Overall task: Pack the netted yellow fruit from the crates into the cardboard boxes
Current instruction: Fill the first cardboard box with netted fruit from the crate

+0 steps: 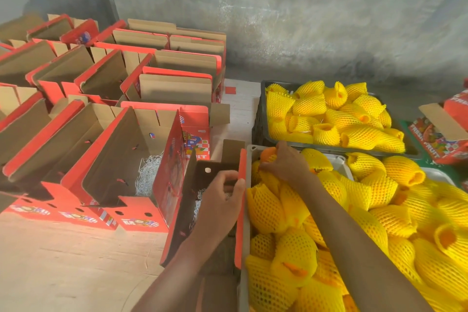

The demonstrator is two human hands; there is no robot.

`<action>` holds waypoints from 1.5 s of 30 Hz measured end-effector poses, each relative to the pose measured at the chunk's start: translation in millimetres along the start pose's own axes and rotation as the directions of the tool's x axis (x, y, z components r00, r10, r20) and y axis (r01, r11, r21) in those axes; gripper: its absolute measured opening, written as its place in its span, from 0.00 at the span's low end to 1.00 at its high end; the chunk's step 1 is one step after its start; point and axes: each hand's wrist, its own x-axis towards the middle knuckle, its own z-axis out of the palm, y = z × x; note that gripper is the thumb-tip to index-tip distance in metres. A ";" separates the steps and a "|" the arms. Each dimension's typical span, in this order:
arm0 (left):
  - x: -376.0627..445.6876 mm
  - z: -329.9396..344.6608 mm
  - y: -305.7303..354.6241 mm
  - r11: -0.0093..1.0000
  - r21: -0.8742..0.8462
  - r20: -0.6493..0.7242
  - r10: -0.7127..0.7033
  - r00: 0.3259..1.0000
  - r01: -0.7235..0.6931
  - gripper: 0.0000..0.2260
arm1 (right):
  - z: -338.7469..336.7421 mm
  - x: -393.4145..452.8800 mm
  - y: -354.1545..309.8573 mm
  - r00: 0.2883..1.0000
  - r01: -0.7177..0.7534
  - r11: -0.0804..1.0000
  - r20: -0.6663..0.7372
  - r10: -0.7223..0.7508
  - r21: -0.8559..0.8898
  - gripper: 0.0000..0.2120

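Near crate (243, 284): it stands just beside the box, so the carry is short.
Left hand (222, 197): its grip pinches the red flap (242, 177), probably to keep the box (202, 210) open.
Right hand (286, 162): fingers curl on a netted fruit (269, 154) at the crate's far corner.
Far crate (260, 111): more netted fruit waits there.
Far boxes (126, 134): open in rows, ready.
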 end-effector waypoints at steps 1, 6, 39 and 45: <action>2.5 2.6 2.5 1.000 -0.004 -0.017 0.019 1.000 -0.019 0.08 | -0.2 1.0 -0.1 1.000 -0.002 0.999 -0.003 0.002 0.033 0.37; 13.4 8.0 15.6 0.991 0.031 -0.004 0.134 0.991 -0.133 0.16 | -19.7 -10.7 -4.1 0.958 0.035 0.897 -0.270 0.096 0.440 0.35; 4.8 -16.1 24.4 0.585 -0.809 -0.142 -0.106 0.984 -0.054 0.26 | 0.0 -100.0 -46.2 0.944 0.329 0.320 -0.305 -0.123 0.889 0.18; 2.4 -29.6 25.1 0.582 -0.811 0.006 -0.094 0.996 0.060 0.34 | 8.5 -93.7 -42.5 0.982 0.162 0.238 -0.132 -0.136 0.958 0.29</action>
